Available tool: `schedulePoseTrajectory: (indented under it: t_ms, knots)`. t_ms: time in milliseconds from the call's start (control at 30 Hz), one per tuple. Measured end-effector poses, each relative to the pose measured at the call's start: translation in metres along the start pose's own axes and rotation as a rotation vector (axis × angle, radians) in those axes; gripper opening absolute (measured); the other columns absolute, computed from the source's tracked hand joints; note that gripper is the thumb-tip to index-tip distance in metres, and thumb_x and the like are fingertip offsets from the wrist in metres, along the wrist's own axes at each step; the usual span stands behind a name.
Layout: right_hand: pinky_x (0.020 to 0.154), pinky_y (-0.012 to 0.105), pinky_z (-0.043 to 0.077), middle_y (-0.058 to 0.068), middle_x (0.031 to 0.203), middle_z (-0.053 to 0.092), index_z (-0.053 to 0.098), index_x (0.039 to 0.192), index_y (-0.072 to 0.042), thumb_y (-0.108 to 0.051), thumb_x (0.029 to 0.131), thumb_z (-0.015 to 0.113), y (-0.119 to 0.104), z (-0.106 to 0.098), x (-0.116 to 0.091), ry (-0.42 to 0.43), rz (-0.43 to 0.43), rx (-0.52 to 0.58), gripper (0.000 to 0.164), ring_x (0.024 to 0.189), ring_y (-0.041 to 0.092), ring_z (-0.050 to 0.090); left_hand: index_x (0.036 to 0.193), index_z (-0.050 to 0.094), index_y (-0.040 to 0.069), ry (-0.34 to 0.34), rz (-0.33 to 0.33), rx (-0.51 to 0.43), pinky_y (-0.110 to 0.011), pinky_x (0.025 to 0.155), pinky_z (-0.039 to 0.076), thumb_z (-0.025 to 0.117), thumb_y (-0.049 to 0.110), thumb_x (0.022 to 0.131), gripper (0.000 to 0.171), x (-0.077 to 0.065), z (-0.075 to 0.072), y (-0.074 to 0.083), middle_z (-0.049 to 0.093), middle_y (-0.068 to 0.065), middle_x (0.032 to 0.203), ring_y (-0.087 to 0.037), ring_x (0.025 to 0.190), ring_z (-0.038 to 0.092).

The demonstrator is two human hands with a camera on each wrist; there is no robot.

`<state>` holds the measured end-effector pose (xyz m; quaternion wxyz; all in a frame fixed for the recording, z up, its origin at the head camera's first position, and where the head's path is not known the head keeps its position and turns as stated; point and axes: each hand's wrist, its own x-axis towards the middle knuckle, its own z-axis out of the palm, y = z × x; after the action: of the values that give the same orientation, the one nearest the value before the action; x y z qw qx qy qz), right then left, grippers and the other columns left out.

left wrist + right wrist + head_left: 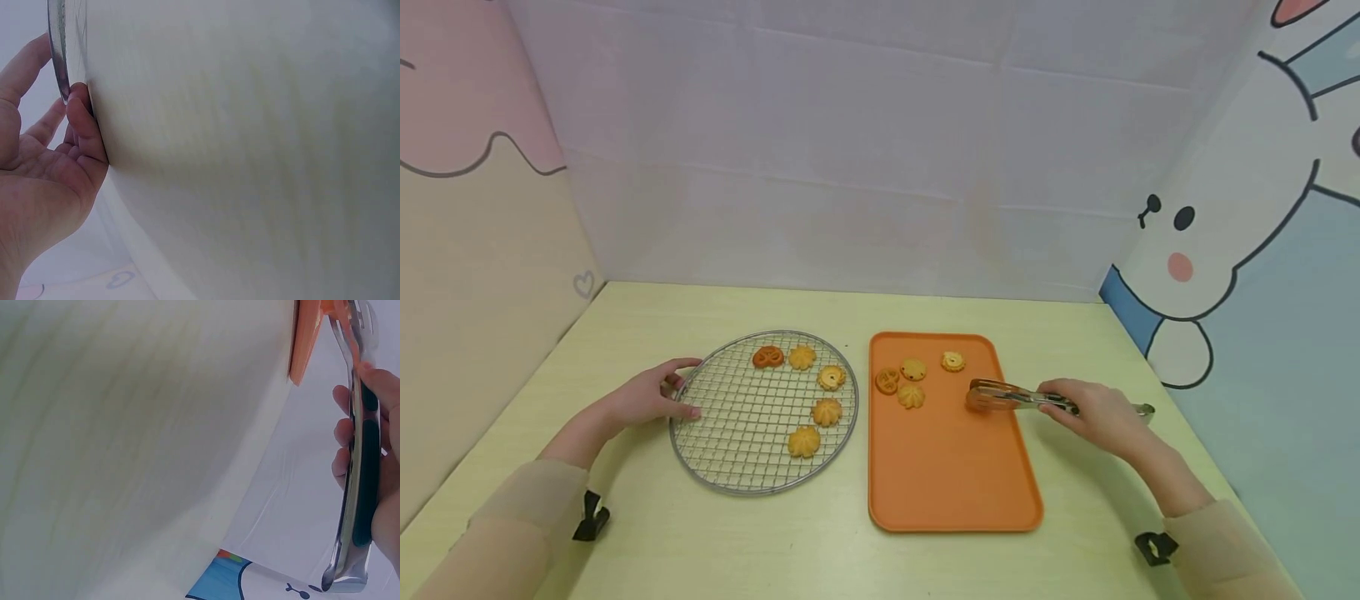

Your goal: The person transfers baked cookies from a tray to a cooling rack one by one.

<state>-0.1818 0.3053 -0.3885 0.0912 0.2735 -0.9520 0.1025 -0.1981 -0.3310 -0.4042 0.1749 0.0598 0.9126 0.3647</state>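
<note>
Two grips at once: holds the wire rack (745, 425), lower left, by its rim in the left hand (651, 396); tongs (1018, 395), lower right, in the right hand (1097, 412). Apparently partway through shifting biscuits (912, 396) between rack and mid-frame orange tray (955, 467); probably calls next for a light pinch. Yellowish tabletop (722, 546) below, whitish backdrop (850, 167) above, cartoon walls (1277, 392) either side.

A person's left hand (647, 397) grips a round wire rack (733, 429) bearing five cookies (827, 412), while the right hand (1093, 414) holds metal tongs (1017, 394) over the right edge of an orange tray (955, 475), four more cookies (912, 396) lying toward its far end. A cartoon animal (1206, 250) decorates the wall (1285, 400) right of the pale yellow table (722, 546).
</note>
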Motion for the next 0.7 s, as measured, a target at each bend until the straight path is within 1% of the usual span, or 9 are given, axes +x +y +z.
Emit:
schedulePoseTrajectory:
  t_ms: [233,467,700]
  knots:
    - [0.064,0.039,0.052,0.004,0.098,0.070,0.069,0.103,-0.012,-0.022,0.083,0.072,-0.003,-0.004,0.002,0.020,-0.024,-0.004,0.023,0.081,0.021,0.067,0.145,0.026,0.001,-0.006,0.001,-0.013,-0.030,0.069,0.036,0.080,0.031,0.075,0.094,-0.001,0.000,0.000,0.041,-0.017,0.108,-0.023,0.086,0.041]
    - [0.059,0.035,0.051,0.002,0.094,0.070,0.069,0.101,-0.013,-0.021,0.080,0.074,-0.006,-0.008,0.004,0.084,-0.074,-0.020,0.023,0.074,0.016,0.065,0.145,0.026,0.000,-0.002,0.000,-0.011,-0.030,0.069,0.036,0.080,0.031,0.075,0.094,0.000,0.000,0.000,0.042,-0.017,0.108,-0.023,0.086,0.040]
    - [0.058,0.034,0.049,0.002,0.094,0.070,0.069,0.102,-0.013,-0.021,0.080,0.074,-0.015,-0.019,0.010,0.094,-0.071,-0.018,0.023,0.071,0.014,0.063,0.145,0.026,0.001,-0.004,-0.002,-0.010,-0.030,0.069,0.035,0.080,0.031,0.075,0.094,0.000,0.000,0.001,0.042,-0.017,0.107,-0.023,0.086,0.040]
